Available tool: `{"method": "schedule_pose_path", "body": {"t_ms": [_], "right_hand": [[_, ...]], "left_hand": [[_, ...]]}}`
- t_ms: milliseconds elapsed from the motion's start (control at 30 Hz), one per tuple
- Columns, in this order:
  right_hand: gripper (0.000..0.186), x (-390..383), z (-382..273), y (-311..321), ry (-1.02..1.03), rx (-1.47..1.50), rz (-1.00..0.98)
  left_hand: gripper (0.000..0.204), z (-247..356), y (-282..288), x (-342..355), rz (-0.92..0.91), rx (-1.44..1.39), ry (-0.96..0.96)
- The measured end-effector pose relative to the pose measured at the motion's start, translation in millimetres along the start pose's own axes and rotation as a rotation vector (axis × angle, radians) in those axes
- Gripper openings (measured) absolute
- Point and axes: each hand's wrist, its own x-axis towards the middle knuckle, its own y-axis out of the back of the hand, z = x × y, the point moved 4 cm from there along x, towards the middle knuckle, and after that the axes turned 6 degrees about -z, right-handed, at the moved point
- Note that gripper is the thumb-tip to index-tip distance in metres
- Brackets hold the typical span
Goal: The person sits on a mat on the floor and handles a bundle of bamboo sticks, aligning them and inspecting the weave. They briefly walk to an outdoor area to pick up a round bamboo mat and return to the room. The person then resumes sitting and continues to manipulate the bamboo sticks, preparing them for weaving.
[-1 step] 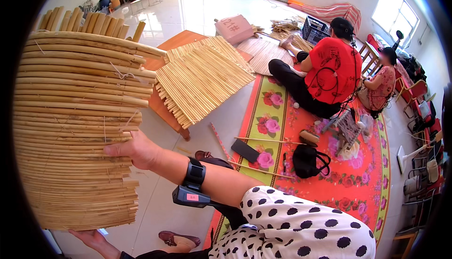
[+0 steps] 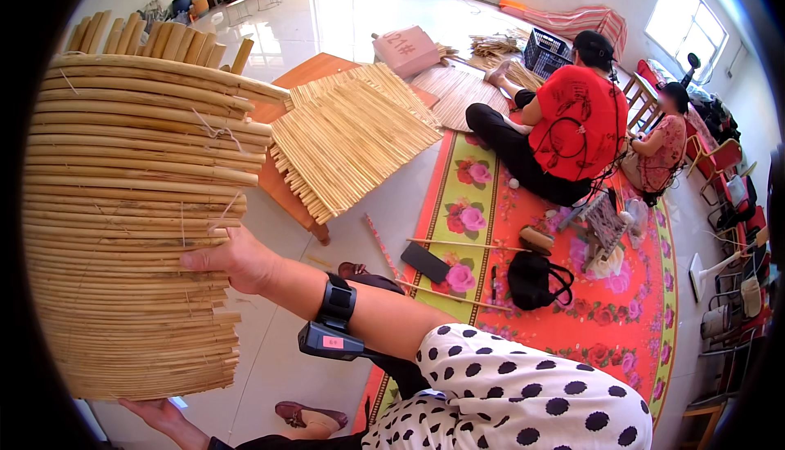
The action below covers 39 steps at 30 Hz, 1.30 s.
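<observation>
A stiff mat of tied reed stalks (image 2: 135, 229) stands upright at the left. Loose thread ends hang on its face, and thicker stalk ends show along its top behind. My right hand (image 2: 237, 262) grips its right edge, thumb across the front and fingers hidden behind. Below, my left hand (image 2: 168, 421) supports the mat's lower edge, palm up, with its fingers mostly hidden under it. Beyond the mat, more reed mats (image 2: 356, 135) lie stacked on a low orange-brown wooden table (image 2: 294, 205).
A pink box (image 2: 406, 51) stands behind the table. Two people sit on a red flowered rug (image 2: 589, 327), the nearer person (image 2: 576, 123) in a red shirt. On the rug lie a black bag (image 2: 536, 280), a dark flat block (image 2: 427, 262) and thin sticks. Chairs (image 2: 728, 156) line the right side.
</observation>
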Motion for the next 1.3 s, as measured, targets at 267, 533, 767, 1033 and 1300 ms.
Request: {"method": "schedule_pose_path", "body": {"t_ms": [267,533,767,1033,1300], "right_hand": [[0.047,-1.5,0.5,2.6,-0.059,0.140,0.048],[0.047,1.0,-0.4,3.4,0.019,0.049,0.071],[0.047,1.2,3.6,8.3,-0.032,0.088,0.099],[0.048,1.0,6.0,8.2,-0.041,0.027,0.087],[0.049,2.2,6.1,3.6,-0.030,0.050,0.039]], "left_hand": [[0.058,-0.8,-6.9,-6.6,0.067,-0.060,0.017],[0.061,-8.7,6.1,5.2,0.094,-0.044,0.070],[0.065,-11.7,10.6,7.9,0.113,-0.067,0.135],[0.061,-8.3,12.0,7.2,0.149,-0.068,0.114],[0.057,-6.7,18.0,10.0,0.158,-0.086,0.084]]}}
